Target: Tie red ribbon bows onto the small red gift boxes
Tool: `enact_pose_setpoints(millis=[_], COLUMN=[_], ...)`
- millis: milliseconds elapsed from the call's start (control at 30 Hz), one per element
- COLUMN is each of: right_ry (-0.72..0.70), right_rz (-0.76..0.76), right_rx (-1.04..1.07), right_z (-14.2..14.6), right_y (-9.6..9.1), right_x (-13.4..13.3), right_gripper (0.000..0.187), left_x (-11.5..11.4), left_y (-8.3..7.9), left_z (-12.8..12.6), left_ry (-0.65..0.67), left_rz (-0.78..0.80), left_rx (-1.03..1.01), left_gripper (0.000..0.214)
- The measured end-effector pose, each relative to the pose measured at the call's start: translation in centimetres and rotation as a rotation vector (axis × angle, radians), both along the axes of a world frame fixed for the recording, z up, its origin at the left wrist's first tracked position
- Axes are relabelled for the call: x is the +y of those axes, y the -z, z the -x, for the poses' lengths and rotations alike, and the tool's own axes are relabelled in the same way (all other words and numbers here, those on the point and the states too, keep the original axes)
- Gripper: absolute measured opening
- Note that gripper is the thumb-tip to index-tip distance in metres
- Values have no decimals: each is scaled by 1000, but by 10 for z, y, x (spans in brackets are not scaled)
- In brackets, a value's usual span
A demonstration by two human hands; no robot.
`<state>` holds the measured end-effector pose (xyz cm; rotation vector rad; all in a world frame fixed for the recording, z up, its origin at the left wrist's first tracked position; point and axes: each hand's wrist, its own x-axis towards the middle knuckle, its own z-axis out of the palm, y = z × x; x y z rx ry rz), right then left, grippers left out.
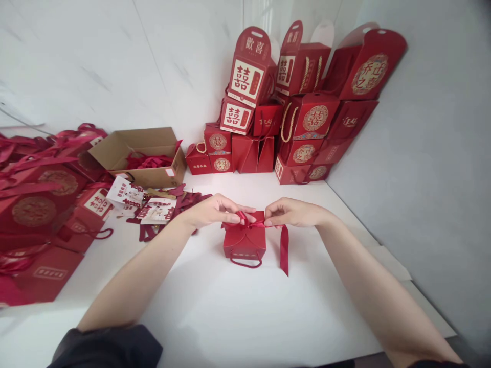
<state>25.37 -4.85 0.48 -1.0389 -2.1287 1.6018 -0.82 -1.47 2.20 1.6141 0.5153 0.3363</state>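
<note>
A white tabletop [268, 312] carries a small red gift box [244, 245], an open cardboard carton [134, 156], stacked red gift boxes [245, 156], and what look like printed paper cards [158, 210].

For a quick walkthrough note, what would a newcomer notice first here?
A stack of red gift bags rises in the far corner, bearing double-happiness emblems. At the centre of the white table, the left hand and right hand pinch a red ribbon on a small red gift box.
</note>
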Motion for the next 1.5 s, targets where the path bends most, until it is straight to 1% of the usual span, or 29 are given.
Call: enact_pose_setpoints(millis=[67, 133, 267, 367, 500, 567, 667, 733, 800, 867, 1033, 1133, 1200, 1267, 1333, 1500], right_ry=[0, -6, -2, 7, 19, 32, 49, 50, 46, 41, 64, 72, 76, 77, 75, 89], right_rz=[2, 5, 7, 2, -7, -14, -21, -22, -20, -12, 9, 12, 14, 17, 24, 69], right_rx=[3, 10, 15, 7, 10, 13, 13, 23, 36, 45, 59, 50, 37, 39, 52, 177], right_z=[0, 0, 0, 0, 0, 0, -1, -1, -2, -2, -1, -1, -2, -3, -3, -1], right_y=[0, 1, 1, 1, 0, 0, 0, 1, 3, 4, 6, 4, 2, -1, -3, -4], right_x=[0, 0, 0, 0, 0, 0, 1, 2, 3, 3, 3, 3, 2, 2, 1, -1], right_gripper=[31, 31, 30, 31, 33, 32, 32, 33, 32, 32, 34, 36, 37, 37, 37, 32], left_x=[-1, 0, 0, -1, -1, 1, 3, 3, 3, 3, 5, 3, 1, -1, -2, -2], left_y=[5, 8, 10, 10, 12, 14, 14, 12, 10, 10, 13, 16, 18, 20, 21, 18], left_z=[-5, -6, -6, -7, -6, -3, 0, 1, 0, -1, -4, -8, -10, -12, -12, -11], left_ry=[5, -19, -79, -100, -69, -44, -3, 47, 78, 45, -136, -190, -248, -309, -312, -291], left_rz=[0, -2, 6, 18, 86, 89, -24, -124, -188, -223, -285, -264, -228, -184, -166, -261], left_rx=[39, 38, 32, 33, -28, -91, -146, -98, -23, 25, 124, 129, 113, 98, 105, 219], left_gripper=[16, 17, 16, 17, 17, 19, 25, 25, 21, 18, 23, 26, 28, 34, 40, 48])
